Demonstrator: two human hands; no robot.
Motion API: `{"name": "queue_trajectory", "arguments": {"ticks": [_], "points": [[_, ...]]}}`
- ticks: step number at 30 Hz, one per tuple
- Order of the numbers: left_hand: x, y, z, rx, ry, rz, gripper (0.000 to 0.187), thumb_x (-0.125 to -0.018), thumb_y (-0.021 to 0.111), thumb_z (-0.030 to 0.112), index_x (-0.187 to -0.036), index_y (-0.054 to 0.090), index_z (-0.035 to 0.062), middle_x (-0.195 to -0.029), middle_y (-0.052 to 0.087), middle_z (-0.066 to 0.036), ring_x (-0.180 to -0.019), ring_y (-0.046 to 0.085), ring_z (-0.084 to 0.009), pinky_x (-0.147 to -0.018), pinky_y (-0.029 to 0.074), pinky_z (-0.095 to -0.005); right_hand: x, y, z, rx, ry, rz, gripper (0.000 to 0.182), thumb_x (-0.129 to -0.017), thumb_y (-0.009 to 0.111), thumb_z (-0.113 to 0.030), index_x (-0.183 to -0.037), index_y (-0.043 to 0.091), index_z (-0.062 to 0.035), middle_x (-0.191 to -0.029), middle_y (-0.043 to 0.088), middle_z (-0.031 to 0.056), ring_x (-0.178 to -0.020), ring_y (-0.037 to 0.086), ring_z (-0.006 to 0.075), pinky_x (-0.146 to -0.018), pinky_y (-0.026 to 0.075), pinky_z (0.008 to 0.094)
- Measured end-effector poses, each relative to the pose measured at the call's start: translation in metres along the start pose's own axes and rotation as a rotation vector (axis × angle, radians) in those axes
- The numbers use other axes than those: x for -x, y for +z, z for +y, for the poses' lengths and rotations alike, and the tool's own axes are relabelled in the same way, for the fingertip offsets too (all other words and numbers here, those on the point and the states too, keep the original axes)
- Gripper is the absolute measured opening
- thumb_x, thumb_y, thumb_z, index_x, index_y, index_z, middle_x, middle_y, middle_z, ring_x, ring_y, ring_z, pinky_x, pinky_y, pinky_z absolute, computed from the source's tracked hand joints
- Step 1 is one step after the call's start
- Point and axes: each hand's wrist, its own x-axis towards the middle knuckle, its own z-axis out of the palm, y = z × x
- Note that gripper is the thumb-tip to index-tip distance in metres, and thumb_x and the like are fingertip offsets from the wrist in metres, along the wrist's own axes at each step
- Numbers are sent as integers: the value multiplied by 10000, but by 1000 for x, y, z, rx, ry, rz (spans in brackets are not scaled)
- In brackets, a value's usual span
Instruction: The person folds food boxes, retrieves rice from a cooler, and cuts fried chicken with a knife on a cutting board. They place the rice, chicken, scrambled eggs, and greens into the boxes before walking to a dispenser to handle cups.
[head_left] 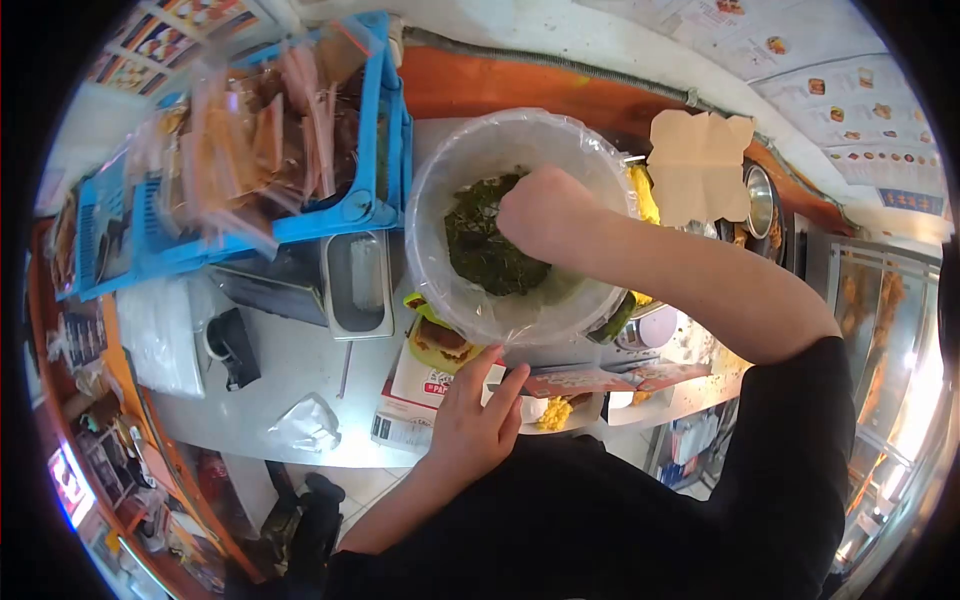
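A large bucket (426,262) lined with clear plastic stands on the counter, with dark green chopped leaves (485,245) inside. My right hand (548,220) reaches into it, over the leaves. It looks closed like a fist; its fingertips and whatever they may hold are hidden. Just below the bucket's near side is my left hand (472,418), open with fingers apart, one fingertip close to the plastic liner's edge. Beside that hand lie a white and red box (412,385) and a yellow-green bowl-like item (440,345) with brown residue.
Blue crates (375,130) full of bagged goods stand at the left. A metal pan (358,290), a black holder (235,345) and a crumpled plastic bag (307,424) occupy the counter. Cardboard (700,165), yellow food (553,413) and a metal bowl (760,200) are toward the right.
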Motion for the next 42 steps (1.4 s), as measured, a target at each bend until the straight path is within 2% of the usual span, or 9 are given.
{"name": "queue_trajectory", "arguments": {"ticks": [6,10,14,16,17,18,20,28,42], "points": [[-4,11,-1,-142,13,111,559,-820,729,51,-1368,623,20,-1385,498,-264,-1269,529,-456,-1064,458,-535,-30,69,-12,38,-148,124,153,-887,624,-146,-898,744,-51,-863,758,108,-865,761,260,-732,600,418],[0,22,-4,-151,61,45,592,-886,699,167,-1437,570,-8,-1407,485,-240,-1341,489,-419,-1099,442,-546,-18,63,-20,142,-244,-219,175,-894,615,-169,-944,762,-88,-902,771,93,-867,761,256,-728,585,429],[3,41,5,-312,-4,169,636,-893,651,239,-1460,545,-27,-1477,464,-192,-1410,445,-380,-1139,424,-533,-9,51,-11,94,-315,-313,211,-855,636,-168,-922,816,-81,-867,774,146,-865,764,293,-741,584,405],[2,45,7,-316,30,201,638,-911,614,251,-1474,526,-38,-1509,451,-174,-1431,429,-372,-1154,420,-528,-12,73,-1,-867,-76,-276,270,-866,620,-141,-1020,802,-15,-815,758,125,-776,731,247,-681,539,359],[2,43,7,-333,43,198,620,-912,668,269,-1445,557,-27,-1483,444,-186,-1431,427,-368,-1128,438,-521,-14,73,-3,-1224,94,-379,289,-892,610,-140,-1059,786,16,-776,705,47,-682,632,151,-626,473,305],[2,43,7,-332,30,213,620,-912,668,269,-1445,557,-27,-1483,444,-186,-1431,427,-368,-1128,438,-521,-12,71,-6,-1207,85,-387,289,-892,610,-140,-1059,786,16,-776,705,47,-682,632,151,-626,473,305],[1,43,7,-384,49,175,639,-902,680,280,-1448,551,-27,-1483,455,-175,-1432,422,-353,-1133,429,-512,-5,58,-13,-1363,200,-269,311,-936,620,-172,-1129,748,36,-738,613,-27,-631,509,76,-570,398,258],[27,16,4,-205,87,170,533,-902,676,242,-1380,595,20,-1482,487,-185,-1414,444,-359,-1134,412,-498,30,50,12,-1737,227,-111,366,-964,604,-163,-1250,621,65,-626,455,-50,-509,394,66,-499,304,242],[179,-30,0,-67,-118,177,114,-924,674,118,-1021,680,58,-1044,679,-83,-1014,651,-300,-901,518,-428,152,67,-42,-2119,193,464,357,-1042,547,-198,-1324,575,19,-687,403,-51,-538,351,47,-481,267,214]]}}
